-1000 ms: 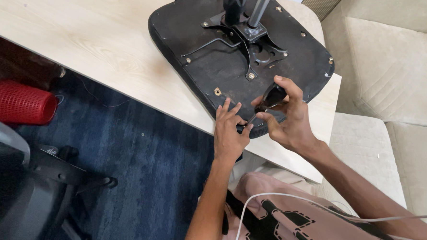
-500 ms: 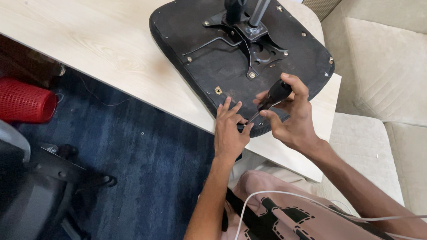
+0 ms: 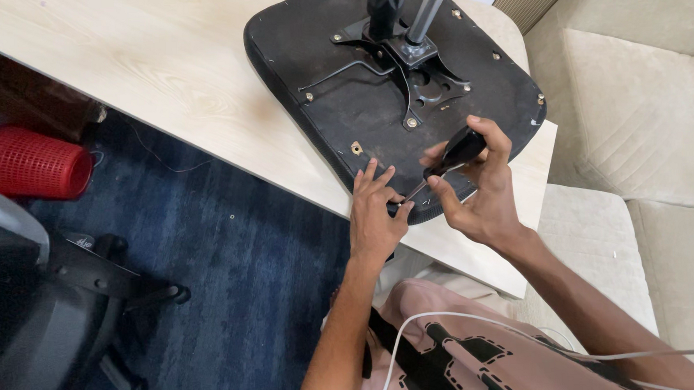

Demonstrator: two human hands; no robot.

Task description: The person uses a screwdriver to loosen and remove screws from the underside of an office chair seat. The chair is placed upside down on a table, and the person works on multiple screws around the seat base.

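A black office chair seat (image 3: 358,101) lies upside down on a light wooden table (image 3: 162,78), its metal mounting plate (image 3: 416,79) and gas column (image 3: 425,8) pointing up. My right hand (image 3: 479,189) grips a screwdriver with a black handle (image 3: 458,151), its thin shaft angled down to the seat's near edge. My left hand (image 3: 375,213) rests on that near edge with fingers spread, fingertips pinched at the screwdriver tip, where something small is hidden.
A red mesh bin (image 3: 26,164) lies on the dark blue carpet (image 3: 233,270) at left. Part of another black chair (image 3: 48,309) stands bottom left. A beige sofa (image 3: 641,143) fills the right side. A white cable (image 3: 477,326) crosses my lap.
My right hand and the screwdriver handle have shifted slightly up and to the right. The left hand has stayed at the seat's edge.
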